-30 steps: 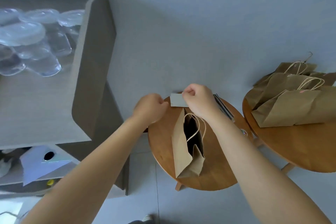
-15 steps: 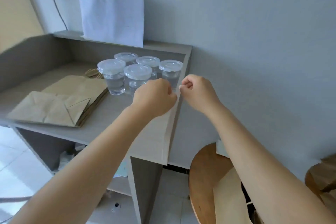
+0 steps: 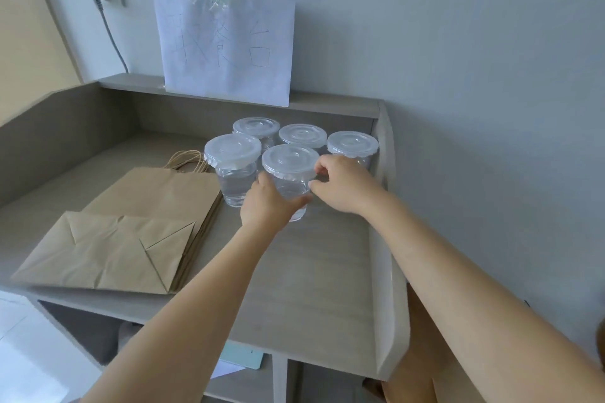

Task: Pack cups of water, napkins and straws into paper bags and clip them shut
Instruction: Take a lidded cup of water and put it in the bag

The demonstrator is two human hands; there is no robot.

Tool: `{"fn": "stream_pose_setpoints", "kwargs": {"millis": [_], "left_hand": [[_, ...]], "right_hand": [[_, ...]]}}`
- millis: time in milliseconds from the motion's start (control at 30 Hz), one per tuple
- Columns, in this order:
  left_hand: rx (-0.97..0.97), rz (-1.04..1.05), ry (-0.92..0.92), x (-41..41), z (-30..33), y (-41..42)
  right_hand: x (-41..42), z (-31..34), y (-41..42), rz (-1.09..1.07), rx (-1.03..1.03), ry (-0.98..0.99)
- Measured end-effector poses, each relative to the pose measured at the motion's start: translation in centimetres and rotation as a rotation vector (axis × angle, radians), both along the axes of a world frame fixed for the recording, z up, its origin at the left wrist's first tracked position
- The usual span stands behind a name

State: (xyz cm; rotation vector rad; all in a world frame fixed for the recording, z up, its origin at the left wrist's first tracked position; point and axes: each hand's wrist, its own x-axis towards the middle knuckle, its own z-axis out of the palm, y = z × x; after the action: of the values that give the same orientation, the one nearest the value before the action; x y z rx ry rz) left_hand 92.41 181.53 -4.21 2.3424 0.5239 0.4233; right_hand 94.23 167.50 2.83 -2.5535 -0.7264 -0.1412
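Lidded cups (image 3: 296, 136) behind, bags (image 3: 131, 235) left

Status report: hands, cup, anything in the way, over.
Left hand wrapped round the front cup; right hand pinching at its lid rim. Cup upright on the shelf. Four more cups crowd behind and beside it.

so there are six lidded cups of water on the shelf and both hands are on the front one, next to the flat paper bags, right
Not six: the head view shows five lidded cups of water. The rest holds: the left hand and right hand are both on the front cup, on the shelf next to the flat paper bags.
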Motion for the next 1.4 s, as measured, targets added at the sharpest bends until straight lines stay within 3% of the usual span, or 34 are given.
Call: {"fn": "stream_pose_setpoints", "kwargs": {"millis": [167,300,533,733,1033,1267,1400], "left_hand": [[-0.251,-0.029,-0.131,1.0,-0.8,0.3],[-0.181,-0.031,-0.186,-0.5,-0.2,-0.2],[-0.072,-0.213,-0.403,-5.9,6.0,-3.2],[-0.045,-0.354,-0.506,-11.5,9.9,-9.5],[-0.131,-0.658,-0.338,-15.1,5.5,-23.2],[-0.197,-0.846,-0.155,-16.3,-0.3,-30.6],[-0.247,-0.924,-0.077,-15.6,-3.5,-33.1]], "right_hand": [[0.3,0.1,0.3,-0.052,-0.016,-0.016],[-0.5,0.3,-0.5,-0.104,0.075,0.008],[-4.9,6.1,-3.6,0.089,0.226,0.097],[-11.0,11.6,-10.5,0.098,0.195,0.085],[-16.8,6.1,-24.6,-0.162,0.183,0.136],[-19.2,1.2,-32.3,-0.295,0.01,0.379],[-18.8,-1.8,-34.4,-0.361,-0.012,0.419]]}}
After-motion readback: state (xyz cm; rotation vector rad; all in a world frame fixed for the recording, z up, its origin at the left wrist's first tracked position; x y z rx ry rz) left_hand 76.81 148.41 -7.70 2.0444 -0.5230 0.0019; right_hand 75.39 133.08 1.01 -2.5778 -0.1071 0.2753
